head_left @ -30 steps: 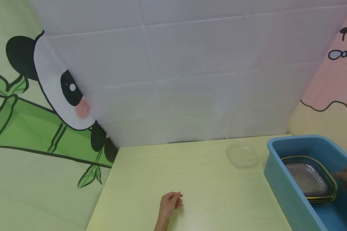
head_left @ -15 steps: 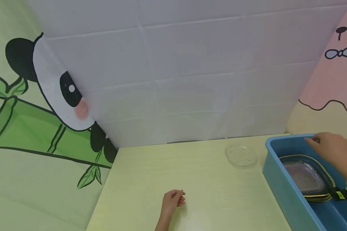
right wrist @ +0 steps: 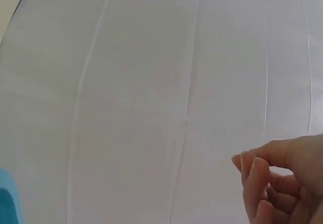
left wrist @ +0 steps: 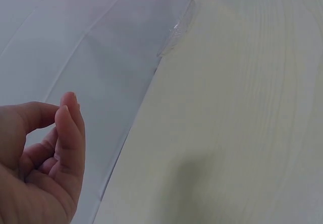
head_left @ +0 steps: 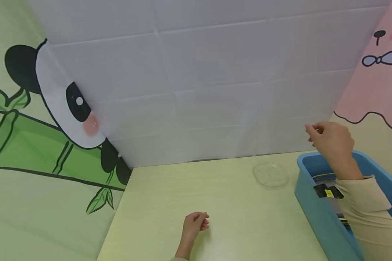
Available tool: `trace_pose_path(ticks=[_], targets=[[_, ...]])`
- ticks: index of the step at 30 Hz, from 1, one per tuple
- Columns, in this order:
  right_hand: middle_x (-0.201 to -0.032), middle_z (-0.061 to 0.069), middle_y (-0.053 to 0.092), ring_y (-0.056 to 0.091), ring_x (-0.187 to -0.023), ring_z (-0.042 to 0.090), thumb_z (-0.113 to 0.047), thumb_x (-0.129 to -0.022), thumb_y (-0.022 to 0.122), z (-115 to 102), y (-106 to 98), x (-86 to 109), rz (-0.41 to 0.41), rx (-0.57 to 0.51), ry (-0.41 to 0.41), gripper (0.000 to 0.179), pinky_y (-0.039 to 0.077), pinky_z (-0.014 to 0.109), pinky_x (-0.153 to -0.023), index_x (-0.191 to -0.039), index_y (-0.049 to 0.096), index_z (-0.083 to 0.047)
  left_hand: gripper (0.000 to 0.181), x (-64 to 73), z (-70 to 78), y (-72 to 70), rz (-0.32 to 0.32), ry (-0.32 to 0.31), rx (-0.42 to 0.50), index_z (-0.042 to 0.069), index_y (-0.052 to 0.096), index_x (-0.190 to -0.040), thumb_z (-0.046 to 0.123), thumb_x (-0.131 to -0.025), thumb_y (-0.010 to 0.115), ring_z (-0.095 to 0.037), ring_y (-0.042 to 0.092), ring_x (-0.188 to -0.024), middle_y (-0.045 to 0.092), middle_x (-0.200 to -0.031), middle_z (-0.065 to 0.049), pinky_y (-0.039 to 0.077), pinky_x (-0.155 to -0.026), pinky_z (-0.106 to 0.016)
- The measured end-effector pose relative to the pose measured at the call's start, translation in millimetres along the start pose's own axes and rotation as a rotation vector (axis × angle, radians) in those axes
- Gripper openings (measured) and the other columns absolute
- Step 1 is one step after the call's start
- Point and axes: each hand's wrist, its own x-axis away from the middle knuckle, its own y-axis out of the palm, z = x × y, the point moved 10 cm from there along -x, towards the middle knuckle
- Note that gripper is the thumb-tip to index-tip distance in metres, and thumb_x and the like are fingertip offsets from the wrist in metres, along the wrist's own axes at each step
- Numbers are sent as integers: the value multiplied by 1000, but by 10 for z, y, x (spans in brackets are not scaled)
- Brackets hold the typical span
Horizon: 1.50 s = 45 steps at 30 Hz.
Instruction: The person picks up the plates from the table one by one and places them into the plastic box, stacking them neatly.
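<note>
In the head view my left hand [head_left: 194,222] hovers above the pale tabletop near its front, fingers loosely curled. The left wrist view shows its thumb close to the index fingertip and nothing held. My right hand [head_left: 331,142] hangs in the air above the back left of the blue bin [head_left: 299,186], loosely bent and holding nothing, as the right wrist view also shows. A clear, rounded, shallow plastic piece, a lid or dish [head_left: 270,175], lies on the table left of the bin. Inside the bin, a stack of clear containers with yellow edges [head_left: 343,219] is mostly hidden by my right forearm.
The pale wooden table [head_left: 228,203] ends at a white cloth wall [head_left: 199,90]. A green panda-printed sheet [head_left: 36,203] flanks it on the left, a pink printed one [head_left: 372,90] on the right. A black strap [head_left: 328,192] is on my right wrist.
My right hand has come up out of the bin and moved left, bringing the forearm across it. The left hand has barely shifted. The clear piece and the stack stay put.
</note>
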Motion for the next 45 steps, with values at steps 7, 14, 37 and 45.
trace_pose_path(ticks=[7, 14, 37, 45], targets=[[-71, 15, 68, 42, -44, -5, -39, -93, 48, -147, 175, 186, 152, -167, 66, 42, 31, 29, -36, -92, 69, -4, 33, -22, -2, 19, 6, -4, -2, -13, 63, -92, 19, -90, 56, -4, 58, -53, 60, -63, 4, 50, -52, -15], [-60, 8, 64, 34, -42, -10, -27, -89, 57, 20, 771, 659, 245, -247, 40, 26, 30, 23, -40, -83, 70, -5, 29, 29, 107, 116, -21, -4, 15, -13, 63, -91, 15, -91, 54, -4, 57, -52, 60, -63, 3, 50, -52, -16], [-58, -6, 57, 46, -49, 6, -42, -88, 57, 1246, 2287, 1883, -208, -250, 431, 36, 34, 22, -48, -79, 69, -8, 20, -900, 666, 1476, -49, 162, -235, 0, 69, -77, 14, -87, 60, -5, 58, -48, 63, -60, -4, 51, -50, -17], [-57, -3, 57, 49, -49, 12, -50, -85, 56, 1234, 2277, 2148, -260, -309, 539, 46, 37, 25, -52, -81, 70, -7, 35, -1239, 562, 1939, 6, 87, -514, 1, 68, -61, 25, -87, 62, -10, 56, -44, 63, -50, -5, 48, -52, -22]])
